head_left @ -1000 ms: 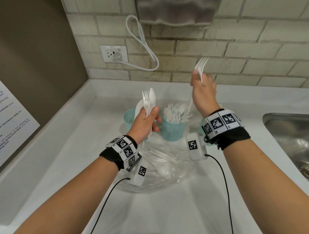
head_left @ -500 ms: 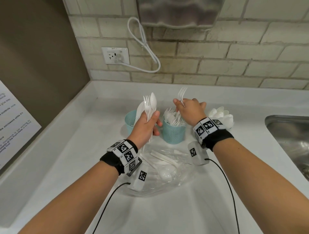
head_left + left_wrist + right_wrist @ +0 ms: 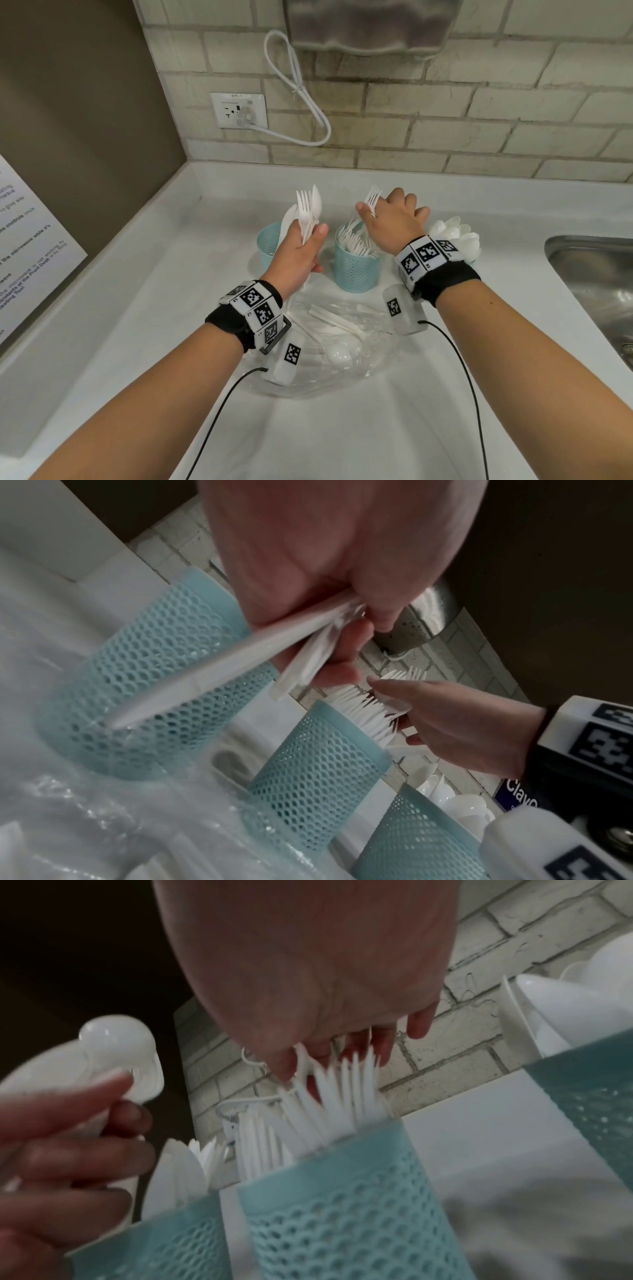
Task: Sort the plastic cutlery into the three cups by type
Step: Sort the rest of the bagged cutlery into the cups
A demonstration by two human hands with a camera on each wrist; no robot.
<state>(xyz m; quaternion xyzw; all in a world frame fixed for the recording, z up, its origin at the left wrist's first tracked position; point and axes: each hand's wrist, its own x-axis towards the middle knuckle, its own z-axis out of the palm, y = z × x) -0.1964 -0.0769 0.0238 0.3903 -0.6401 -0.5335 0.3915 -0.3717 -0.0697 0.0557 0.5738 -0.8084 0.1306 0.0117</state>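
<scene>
Three light-blue mesh cups stand in a row on the white counter. My left hand [image 3: 303,250] grips an upright bundle of white cutlery [image 3: 306,214], forks with a spoon and a knife, in front of the left cup [image 3: 269,241]. My right hand [image 3: 394,219] pinches a single white fork [image 3: 372,199] just above the middle cup [image 3: 356,270], which is packed with forks [image 3: 329,1096]. Spoons [image 3: 454,233] stick out of the right cup [image 3: 411,845], which my right wrist mostly hides in the head view. Loose cutlery lies in a clear plastic bag [image 3: 339,342] between my wrists.
A steel sink [image 3: 599,284] is sunk into the counter at the right. The brick wall behind carries an outlet [image 3: 238,110], a looped white cord [image 3: 301,92] and a dispenser [image 3: 370,27]. A brown side wall with a printed notice [image 3: 24,246] closes the left.
My right hand has come down from high near the wall with the fork, to just over the middle cup. My left hand and its bundle have barely moved.
</scene>
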